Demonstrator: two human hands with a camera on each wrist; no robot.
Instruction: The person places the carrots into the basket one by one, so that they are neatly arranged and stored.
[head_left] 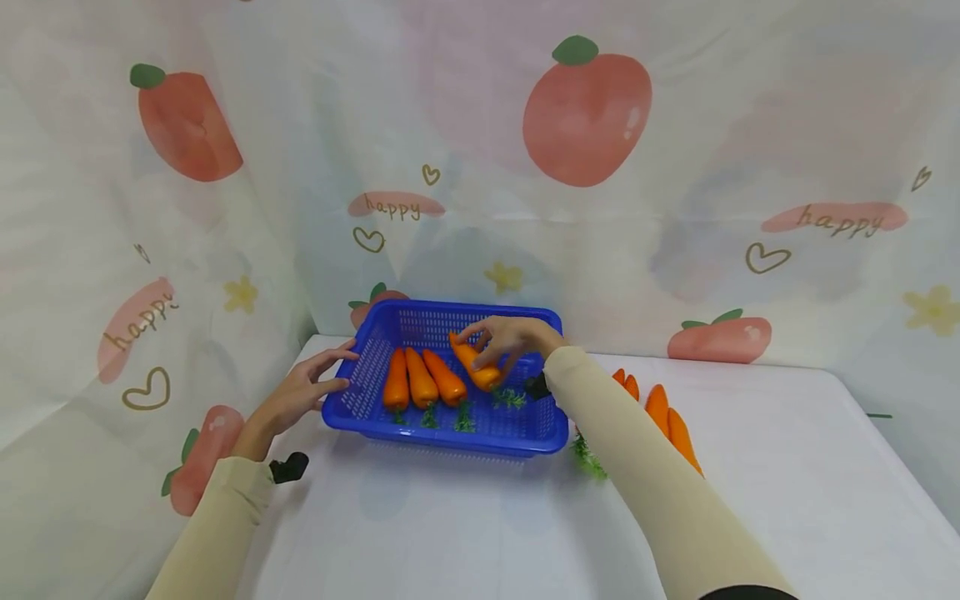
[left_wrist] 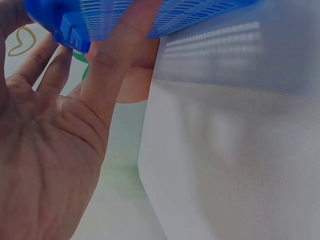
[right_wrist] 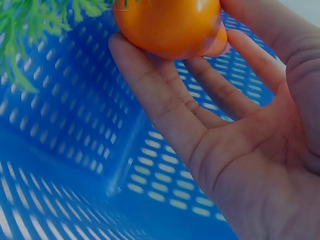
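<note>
A blue plastic basket with slotted walls stands on the table. Inside it, three orange carrots with green leafy tops lie side by side. My right hand is over the basket's right half and holds another carrot between thumb and fingers, its leafy tuft hanging toward the basket wall. In the right wrist view, that carrot's rounded end rests against the fingertips. At the basket's left rim, my left hand touches the edge with extended fingers, the thumb lying along the slotted side.
Several more carrots lie on the white table right of the basket, partly hidden behind my right forearm. Green leaves show beside that sleeve. A printed cloth hangs behind the table and along its left side.
</note>
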